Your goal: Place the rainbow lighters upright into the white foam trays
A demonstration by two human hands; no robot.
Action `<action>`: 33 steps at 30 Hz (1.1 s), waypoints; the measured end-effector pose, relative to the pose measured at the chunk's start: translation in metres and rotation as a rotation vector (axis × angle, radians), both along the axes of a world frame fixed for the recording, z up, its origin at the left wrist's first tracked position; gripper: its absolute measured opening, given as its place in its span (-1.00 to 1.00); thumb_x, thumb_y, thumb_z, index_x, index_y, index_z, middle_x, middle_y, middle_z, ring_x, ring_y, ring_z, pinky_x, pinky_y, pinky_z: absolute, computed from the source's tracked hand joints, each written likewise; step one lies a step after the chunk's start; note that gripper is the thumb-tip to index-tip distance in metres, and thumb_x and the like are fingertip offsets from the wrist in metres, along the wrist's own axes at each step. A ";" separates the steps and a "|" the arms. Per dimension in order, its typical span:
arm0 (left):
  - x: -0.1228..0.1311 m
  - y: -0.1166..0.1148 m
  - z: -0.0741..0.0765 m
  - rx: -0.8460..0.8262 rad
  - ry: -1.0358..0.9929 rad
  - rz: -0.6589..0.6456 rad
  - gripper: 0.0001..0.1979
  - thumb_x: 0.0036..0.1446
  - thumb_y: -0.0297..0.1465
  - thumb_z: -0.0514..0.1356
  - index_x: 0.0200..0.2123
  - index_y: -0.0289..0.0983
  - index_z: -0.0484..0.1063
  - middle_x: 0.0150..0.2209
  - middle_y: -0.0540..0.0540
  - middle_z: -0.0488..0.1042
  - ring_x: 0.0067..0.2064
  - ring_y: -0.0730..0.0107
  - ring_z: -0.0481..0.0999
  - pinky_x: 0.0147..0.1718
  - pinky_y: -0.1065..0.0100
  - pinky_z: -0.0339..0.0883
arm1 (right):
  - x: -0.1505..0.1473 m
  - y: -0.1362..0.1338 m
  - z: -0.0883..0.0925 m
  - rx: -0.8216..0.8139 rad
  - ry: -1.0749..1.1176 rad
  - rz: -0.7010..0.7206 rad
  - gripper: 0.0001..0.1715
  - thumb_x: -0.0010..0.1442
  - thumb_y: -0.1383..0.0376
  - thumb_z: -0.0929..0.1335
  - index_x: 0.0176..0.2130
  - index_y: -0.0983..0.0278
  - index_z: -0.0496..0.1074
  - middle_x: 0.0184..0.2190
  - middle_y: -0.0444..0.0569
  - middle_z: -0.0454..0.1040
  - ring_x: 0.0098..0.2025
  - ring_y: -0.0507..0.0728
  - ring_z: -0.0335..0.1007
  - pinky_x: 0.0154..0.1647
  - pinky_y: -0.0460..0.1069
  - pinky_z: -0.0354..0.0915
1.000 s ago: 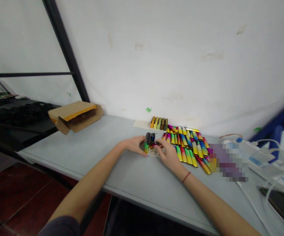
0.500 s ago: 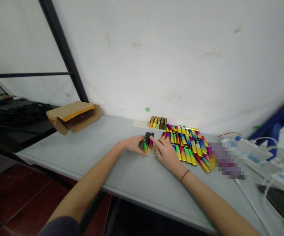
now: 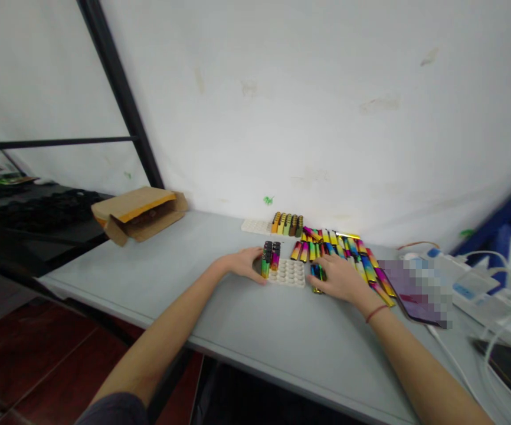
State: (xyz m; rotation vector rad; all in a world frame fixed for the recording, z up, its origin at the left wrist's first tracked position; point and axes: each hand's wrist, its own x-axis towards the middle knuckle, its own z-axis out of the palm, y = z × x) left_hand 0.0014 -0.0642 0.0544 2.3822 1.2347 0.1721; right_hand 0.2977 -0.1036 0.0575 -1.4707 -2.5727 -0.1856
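My left hand (image 3: 245,264) curves its thumb and fingers around the left end of a white tray with rows of holes (image 3: 291,273). Shiny rainbow lighters with black tops (image 3: 275,260) stand upright in rows at that end, beside my left hand. To the right of the tray, my right hand (image 3: 337,276) is curled over shiny lighters (image 3: 318,273) coloured blue and green. Its fingers close on them, though its palm and knuckles partly hide which one they pinch. Behind it lies a spread of metallic multicoloured lighters (image 3: 308,252) on the table.
Against the wall sits a second white tray (image 3: 255,226) with upright yellow and dark lighters (image 3: 287,224). An opened cardboard box (image 3: 137,208) lies at the left. On the right are a phone (image 3: 408,295), power strips (image 3: 463,277), cables and another dark phone (image 3: 510,366).
My right hand has moved right from the tray to the lighters lying beside it, uncovering the tray's holes. My left hand stays at the tray's left end.
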 end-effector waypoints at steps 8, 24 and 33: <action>-0.001 -0.004 -0.005 0.075 0.031 0.004 -0.10 -0.22 -0.02 0.36 0.15 -0.31 0.18 0.20 -0.27 0.21 0.19 -0.10 0.20 0.17 0.07 0.00 | 0.001 0.001 -0.008 -0.064 0.068 0.067 -0.45 0.14 0.01 0.30 -0.06 0.37 0.43 -0.19 0.15 0.46 -0.11 0.25 0.33 -0.07 0.05 0.17; 0.001 -0.009 -0.025 0.297 0.005 0.034 -0.09 -0.16 0.13 0.27 0.15 -0.30 0.19 0.13 -0.25 0.27 0.15 -0.12 0.22 0.13 0.07 0.03 | -0.015 -0.004 0.001 -0.203 0.657 0.152 -0.72 0.21 0.25 0.24 -0.11 0.28 0.38 -0.19 0.05 0.48 -0.22 0.13 0.42 -0.17 0.02 0.30; 0.002 -0.011 -0.021 0.272 0.013 0.042 -0.12 -0.15 0.10 0.28 0.15 -0.27 0.19 0.13 -0.23 0.28 0.16 -0.12 0.22 0.12 0.07 0.06 | -0.022 -0.003 0.000 -0.483 1.095 -0.118 -0.47 0.03 0.01 0.36 -0.11 0.32 0.38 -0.45 -0.11 0.38 -0.66 -0.06 0.14 -0.71 -0.10 0.10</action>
